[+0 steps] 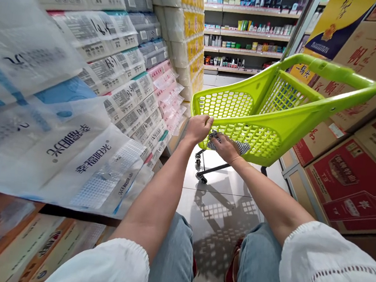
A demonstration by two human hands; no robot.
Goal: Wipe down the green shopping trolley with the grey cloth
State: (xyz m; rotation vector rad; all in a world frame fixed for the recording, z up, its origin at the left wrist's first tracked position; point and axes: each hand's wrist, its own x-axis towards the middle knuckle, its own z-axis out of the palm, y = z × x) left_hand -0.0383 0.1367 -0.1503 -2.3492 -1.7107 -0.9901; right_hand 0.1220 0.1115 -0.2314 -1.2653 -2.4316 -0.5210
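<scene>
A lime-green plastic shopping cart (301, 121) stands in the aisle before me, its handle toward the right and its low end toward the left. My left hand (199, 127) is closed over the top rim at the cart's low corner. Just right of it, my right hand (225, 147) presses a grey-and-white striped cloth (242, 147) against the perforated side panel. Part of the cloth bunches out past the fingers. Below the basket, small black caster wheels (201, 178) rest on the floor.
Stacked plastic-wrapped paper packs (119, 81) rise close on the left, with yellow-and-white packs (184, 34) behind them. Red and brown cartons (359, 182) line the right side. Shelves of small bottles and boxes (249, 26) stand at the back. White floor tiles (183, 200) run beneath the cart.
</scene>
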